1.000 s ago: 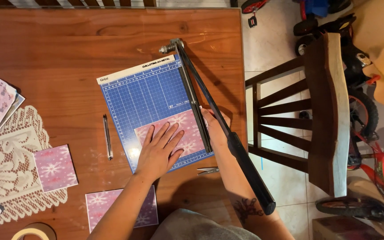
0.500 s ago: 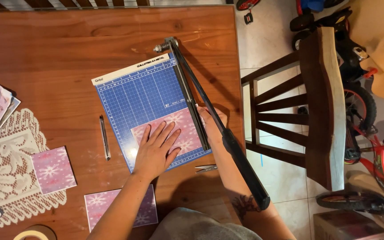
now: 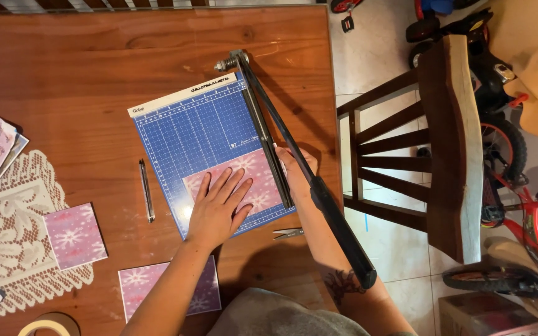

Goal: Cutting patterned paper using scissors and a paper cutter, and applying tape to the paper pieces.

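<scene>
Currently, cutter: blue gridded guillotine paper trimmer (image 3: pixel 200 134) sits near the right edge of the brown wooden desk (image 3: pixel 94 68), its long black blade arm (image 3: pixel 300 168) raised at a slant, handle end overhanging the desk's near right corner.
Sheet: pink square paper with white snowflake print (image 3: pixel 250 177) lies on the trimmer's near right corner, its right side running under the blade line.
Left hand: left hand (image 3: pixel 216 208) flat, fingers spread, pressing the sheet; grips nothing.
Right hand: right hand (image 3: pixel 295 167) at the trimmer's right edge beneath the arm; mostly hidden, so cannot tell how far it is closed or what it touches.
Risk 1: right fingers lie in the blade's path; a dropped arm would likely catch them.
Risk 2: left pressure sits toward the sheet's left; paper may creep, giving a skewed cut.
Risk 3: small metal snips (image 3: pixel 287 233) near the desk's near edge could get knocked off.
</scene>
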